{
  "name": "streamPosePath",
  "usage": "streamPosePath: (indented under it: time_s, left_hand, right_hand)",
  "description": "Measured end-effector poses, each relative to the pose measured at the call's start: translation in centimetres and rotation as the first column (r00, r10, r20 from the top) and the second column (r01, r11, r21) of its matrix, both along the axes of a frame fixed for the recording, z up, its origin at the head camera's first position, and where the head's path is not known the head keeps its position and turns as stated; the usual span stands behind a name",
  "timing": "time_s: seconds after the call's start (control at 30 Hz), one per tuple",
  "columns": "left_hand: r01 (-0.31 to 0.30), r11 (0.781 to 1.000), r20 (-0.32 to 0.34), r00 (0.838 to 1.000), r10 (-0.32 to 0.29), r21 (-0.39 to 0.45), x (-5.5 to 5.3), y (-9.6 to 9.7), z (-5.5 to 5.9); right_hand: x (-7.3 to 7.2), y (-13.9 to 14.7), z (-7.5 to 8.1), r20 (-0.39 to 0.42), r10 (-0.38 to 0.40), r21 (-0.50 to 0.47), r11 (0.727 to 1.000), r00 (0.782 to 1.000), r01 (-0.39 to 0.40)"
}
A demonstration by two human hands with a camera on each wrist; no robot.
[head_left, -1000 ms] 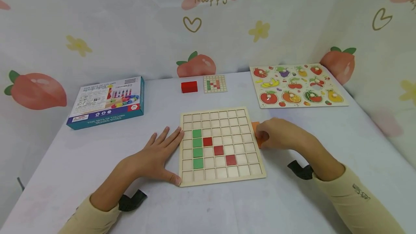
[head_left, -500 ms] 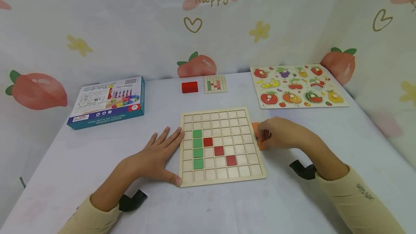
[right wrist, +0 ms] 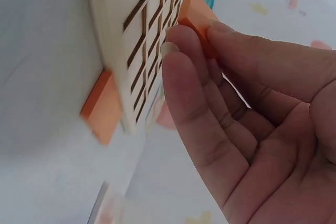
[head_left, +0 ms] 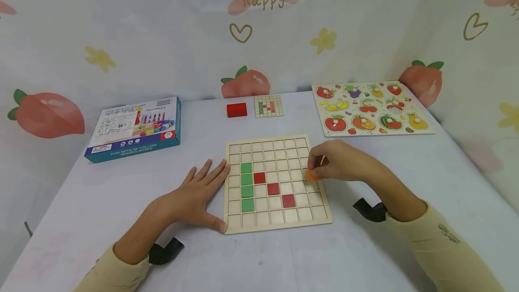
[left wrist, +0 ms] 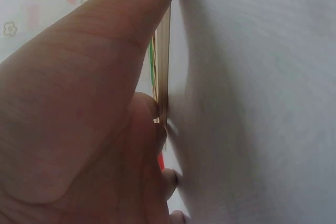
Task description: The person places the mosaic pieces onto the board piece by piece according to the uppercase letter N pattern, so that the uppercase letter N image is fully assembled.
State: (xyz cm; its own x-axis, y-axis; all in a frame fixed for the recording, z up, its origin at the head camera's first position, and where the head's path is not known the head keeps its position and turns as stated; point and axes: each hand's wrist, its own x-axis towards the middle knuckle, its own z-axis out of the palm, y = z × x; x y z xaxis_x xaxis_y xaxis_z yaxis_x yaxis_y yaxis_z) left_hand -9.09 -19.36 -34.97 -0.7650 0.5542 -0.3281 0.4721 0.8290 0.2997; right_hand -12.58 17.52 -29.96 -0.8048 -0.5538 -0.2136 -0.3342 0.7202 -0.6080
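A wooden grid board (head_left: pixel 277 216) lies mid-table. Several green tiles (head_left: pixel 247 191) fill a column on its left, and 3 red tiles (head_left: pixel 273 189) step down diagonally to the right. My left hand (head_left: pixel 192 202) is spread flat on the table, its thumb and fingertips against the board's left edge. Over the right edge of the board, my right hand (head_left: pixel 344 161) pinches an orange square tile (right wrist: pixel 195 14) between thumb and fingers. Another orange tile (right wrist: pixel 105 108) lies against that edge in the right wrist view; the hand hides it in the head view.
Behind the board are a red block (head_left: pixel 237 110) and a small card (head_left: pixel 269 106) printed with a coloured grid. A fruit knob puzzle (head_left: pixel 358 123) lies back right. At the back left lies a beaded-set box (head_left: pixel 134 127). A patterned cloth (head_left: pixel 170 35) hangs behind.
My right hand has lifted an orange tile from beside the board and brought it left over the right edge. The left hand stays where it was.
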Motion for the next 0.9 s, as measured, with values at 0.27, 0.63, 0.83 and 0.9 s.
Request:
streamPosePath:
  time_s: [0.27,0.63,0.83,0.9]
  left_hand:
    - [-0.002,1.000,-0.005,1.000,0.002,0.003,0.0,0.0,-0.2]
    - [-0.001,1.000,-0.006,1.000,0.001,0.010,0.1,-0.1,0.0]
    - [-0.001,1.000,-0.002,1.000,0.001,0.007,0.1,0.0,0.0]
    - [-0.002,1.000,-0.002,1.000,0.002,0.005,0.1,0.0,0.0]
  right_hand:
    - [-0.2,-2.4,-0.4,0.015,0.061,-0.019,0.998,0.998,-0.060]
    - [-0.1,-4.8,-1.1,-0.007,0.120,-0.015,0.993,0.993,-0.120]
    - [0.1,-5.5,-1.5,-0.006,0.122,0.031,0.992,0.992,-0.122]
    - [0.3,-5.6,-1.5,-0.014,0.122,0.048,0.991,0.992,-0.122]
